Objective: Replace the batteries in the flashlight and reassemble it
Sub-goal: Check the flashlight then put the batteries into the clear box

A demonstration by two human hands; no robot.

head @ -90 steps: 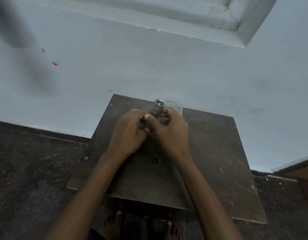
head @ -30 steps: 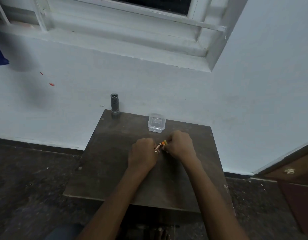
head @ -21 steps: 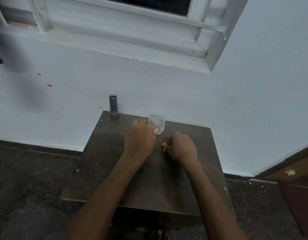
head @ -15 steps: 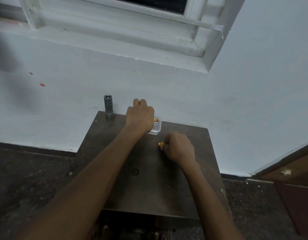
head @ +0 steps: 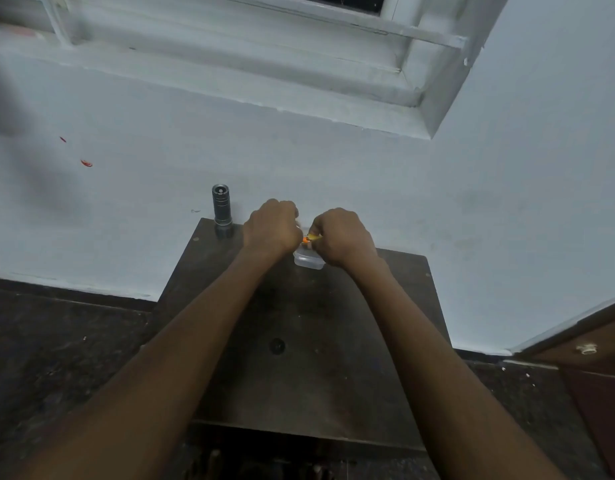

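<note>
The grey flashlight [head: 222, 209] stands upright at the far left corner of the dark wooden table [head: 333, 382], apart from both hands. A small clear plastic box [head: 309, 262] sits near the far edge. My right hand [head: 340, 237] is closed on an orange battery [head: 308, 238], holding it just above the box. My left hand [head: 271, 228] is curled into a fist right beside the box's left side; what its fingers hold is hidden. A small dark round piece [head: 277, 345] lies mid-table.
The table stands against a pale wall under a window ledge [head: 264, 74]. Dark stone floor [head: 57, 341] lies to the left. A brown cabinet [head: 586, 351] stands at the right.
My right hand has carried the orange battery from the table's middle up over the clear box. My left hand has drawn back from over the box into a fist at its left.
</note>
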